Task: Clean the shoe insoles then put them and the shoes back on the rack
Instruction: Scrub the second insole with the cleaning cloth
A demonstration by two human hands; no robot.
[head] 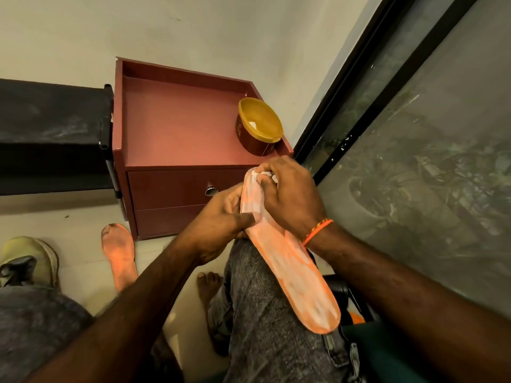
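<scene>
insole [293,272]: on knee, whitish smears
L hand [221,219]: grips insole edge, thumb on top
R hand [290,194]: fingers curled, pinching white cloth [255,172] at insole tip
2nd insole [119,258]: on floor

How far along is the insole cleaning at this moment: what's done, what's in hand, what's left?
Done: nothing fully.

In hand: the left hand holds an orange insole across the knee while the right hand rubs a white cloth at its far end; it is whitish all over.

Left: the second insole lies dirty on the floor beside a shoe; nothing is back on the rack.
</scene>
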